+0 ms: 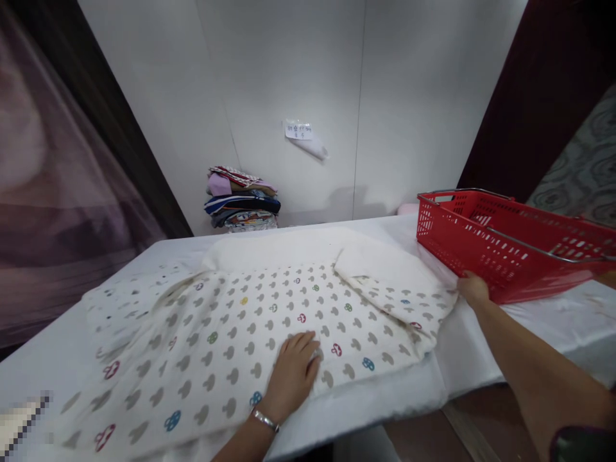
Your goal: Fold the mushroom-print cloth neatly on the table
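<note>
A white cloth (pixel 231 321) printed with small grey and coloured mushroom shapes lies spread over the white table (pixel 481 359). My left hand (pixel 292 375) rests flat on the cloth near its front edge, fingers stretched out, a bracelet on the wrist. My right hand (pixel 474 289) reaches to the cloth's right corner, where a flap is folded back toward the middle. Its fingers are hidden behind the hand, touching or gripping that corner beside the red basket (pixel 510 247).
The red plastic basket with metal handles stands at the table's right. A stack of folded clothes (pixel 243 200) sits against the white back wall. A paper label (pixel 299 131) is stuck on the wall. A dark curtain hangs at the left.
</note>
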Tool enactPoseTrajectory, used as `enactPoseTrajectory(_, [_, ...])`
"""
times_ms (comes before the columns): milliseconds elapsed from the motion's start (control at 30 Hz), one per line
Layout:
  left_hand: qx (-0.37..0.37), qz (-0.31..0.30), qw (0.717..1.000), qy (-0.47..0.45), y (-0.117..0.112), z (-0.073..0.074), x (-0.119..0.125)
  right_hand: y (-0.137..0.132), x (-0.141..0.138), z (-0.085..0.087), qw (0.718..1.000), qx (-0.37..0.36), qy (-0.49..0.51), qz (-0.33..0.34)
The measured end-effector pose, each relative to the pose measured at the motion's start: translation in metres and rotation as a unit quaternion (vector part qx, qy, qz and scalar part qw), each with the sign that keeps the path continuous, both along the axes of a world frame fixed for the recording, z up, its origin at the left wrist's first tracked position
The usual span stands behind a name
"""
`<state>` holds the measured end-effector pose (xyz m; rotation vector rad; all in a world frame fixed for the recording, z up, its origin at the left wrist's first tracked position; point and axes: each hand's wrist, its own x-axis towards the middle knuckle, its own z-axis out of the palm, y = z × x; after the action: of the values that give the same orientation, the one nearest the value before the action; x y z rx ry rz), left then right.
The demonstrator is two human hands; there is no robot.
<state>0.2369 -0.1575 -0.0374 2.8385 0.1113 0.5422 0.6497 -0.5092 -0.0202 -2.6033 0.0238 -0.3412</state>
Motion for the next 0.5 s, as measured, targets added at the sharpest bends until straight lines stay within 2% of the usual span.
enactPoseTrajectory(100, [-0.001,0.001,1.0,0.002,0.001,-0.001,0.001,0.022,-0.015,0.008,0.998,-0.014,-0.017,0.06])
enactPoseTrajectory(167, [-0.001,0.001,1.0,0.003,0.001,-0.001,0.001,0.056,-0.031,0.014,0.986,-0.013,-0.016,0.167])
enactPoseTrajectory(233, [0.0,0.001,1.0,0.004,0.001,-0.001,0.001,0.095,-0.048,0.017,0.957,-0.012,0.023,0.29])
enactPoseTrajectory(267, [0.0,0.001,1.0,0.005,0.001,-0.001,0.001,0.115,-0.055,0.017,0.947,-0.014,0.033,0.318])
enactPoseTrajectory(400, [0.001,0.0,1.0,0.004,0.001,-0.001,0.0,0.181,-0.08,0.007,0.923,-0.027,0.048,0.381])
enactPoseTrajectory(500, [0.0,-0.002,1.0,-0.006,0.001,-0.002,0.0,0.217,-0.093,-0.001,0.918,-0.036,0.054,0.392])
